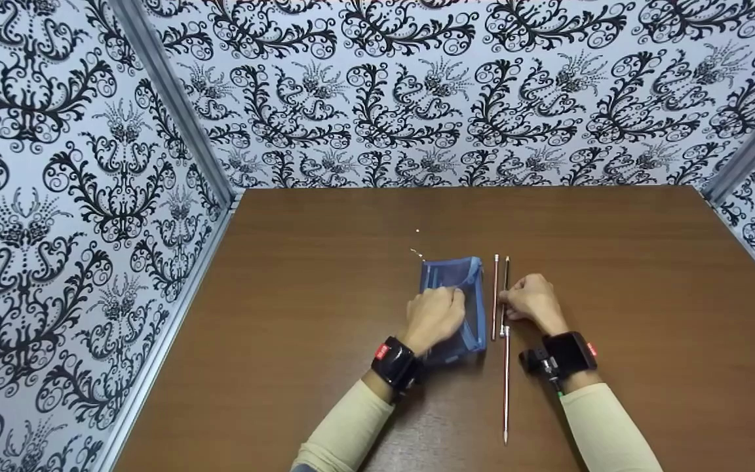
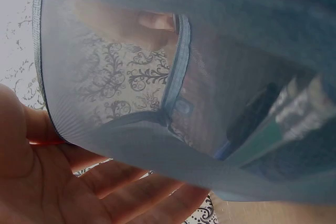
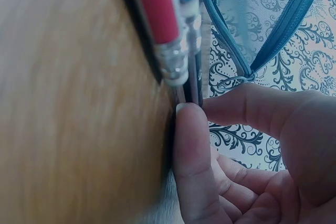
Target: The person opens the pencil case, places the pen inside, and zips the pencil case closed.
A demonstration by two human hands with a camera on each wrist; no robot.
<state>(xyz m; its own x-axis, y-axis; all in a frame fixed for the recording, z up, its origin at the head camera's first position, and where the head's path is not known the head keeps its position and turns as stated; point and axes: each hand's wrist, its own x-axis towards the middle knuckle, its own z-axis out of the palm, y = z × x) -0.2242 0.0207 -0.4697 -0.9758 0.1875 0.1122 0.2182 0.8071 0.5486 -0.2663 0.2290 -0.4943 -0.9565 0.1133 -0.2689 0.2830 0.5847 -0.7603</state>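
My left hand grips a blue mesh zip pouch, raised at its right side. In the left wrist view, thumb and fingers curl at the pouch's edge, and a blurred green and white item shows through the mesh. Right of the pouch, my right hand pinches a dark pencil between thumb and index finger. A reddish pencil lies close beside it on the left. Another reddish pencil lies nearer me, pointing toward me. In the right wrist view, the pouch's zip stands parted.
The brown wooden table meets patterned walls at the back and sides. A few small pale bits appear beyond the pouch's far left corner. Each wrist wears a black camera band.
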